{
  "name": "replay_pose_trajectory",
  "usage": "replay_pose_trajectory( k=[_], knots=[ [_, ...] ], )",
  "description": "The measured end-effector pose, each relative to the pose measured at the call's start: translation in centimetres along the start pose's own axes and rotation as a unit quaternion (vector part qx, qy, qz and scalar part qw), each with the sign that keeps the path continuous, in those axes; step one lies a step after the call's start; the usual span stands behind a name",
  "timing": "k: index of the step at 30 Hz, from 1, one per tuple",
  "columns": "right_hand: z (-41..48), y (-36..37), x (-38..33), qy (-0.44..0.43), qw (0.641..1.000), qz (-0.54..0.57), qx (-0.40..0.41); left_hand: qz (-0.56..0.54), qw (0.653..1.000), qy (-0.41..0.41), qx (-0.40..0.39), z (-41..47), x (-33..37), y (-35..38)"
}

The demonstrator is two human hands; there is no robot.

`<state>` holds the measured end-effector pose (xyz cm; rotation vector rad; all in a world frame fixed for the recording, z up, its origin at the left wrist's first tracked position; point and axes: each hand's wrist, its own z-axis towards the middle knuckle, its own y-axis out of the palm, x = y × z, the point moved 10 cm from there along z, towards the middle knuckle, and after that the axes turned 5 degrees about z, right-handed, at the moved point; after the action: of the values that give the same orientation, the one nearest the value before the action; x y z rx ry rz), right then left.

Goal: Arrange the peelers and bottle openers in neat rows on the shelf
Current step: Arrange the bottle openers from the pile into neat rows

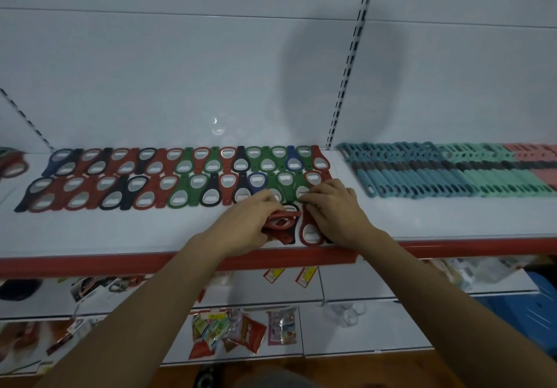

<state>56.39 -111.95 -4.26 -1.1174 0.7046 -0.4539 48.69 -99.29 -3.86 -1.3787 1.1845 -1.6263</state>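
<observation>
I see a shop: white metal shelf with red edge [120, 231], rows of coloured plastic bottle openers [177, 194], shiny packets [241, 332] below

I see two flat rows of openers [168, 176], red, green, black and blue with steel mouths, overlapping head to tail at the back of the shelf [120, 237]. Near its front lip a few lie loose. My left hand [247, 228] holds a red opener [284, 215] tilted on edge. Teal, mint and pink peelers [452, 176] lie packed side by side on the right.
</observation>
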Motion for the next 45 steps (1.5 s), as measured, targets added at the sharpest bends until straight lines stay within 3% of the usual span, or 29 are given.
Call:
replay_pose_trajectory(
  k=[8,10,13,17,29,34,38,45],
  knots=[
    [-0.5,-0.7,0.3,0.017,0.998,0.058,0.014,0.024,1.000,0.002,-0.010,0.5,0.5,0.8],
    [-0.6,-1.9,1.2,0.038,0.994,0.091,0.055,0.027,1.000,0.002,-0.007,0.6,0.6,0.9],
    [-1.5,-4.0,4.5,0.154,0.967,0.156,0.127,0.027,1.000,0.000,-0.005,0.8,0.7,1.1],
    [-2.8,-4.2,7.0,0.250,0.945,0.181,0.110,0.015,1.000,-0.006,-0.006,0.9,0.5,1.1],
    [-4.3,-4.1,7.8,0.289,0.932,0.195,0.092,-0.019,1.000,0.006,-0.012,0.9,0.5,0.8],
    [-3.4,-5.6,4.7,0.191,0.955,0.180,0.138,-0.089,0.995,-0.028,0.025,1.3,0.5,-1.3],
    [-1.5,-5.4,2.6,0.164,0.957,0.200,0.130,-0.069,0.996,-0.050,0.019,2.2,-0.1,-2.1],
    [-0.8,-3.2,6.1,0.293,0.942,0.147,0.066,-0.092,0.994,-0.061,-0.004,3.6,-1.5,-2.0]
  ],
)
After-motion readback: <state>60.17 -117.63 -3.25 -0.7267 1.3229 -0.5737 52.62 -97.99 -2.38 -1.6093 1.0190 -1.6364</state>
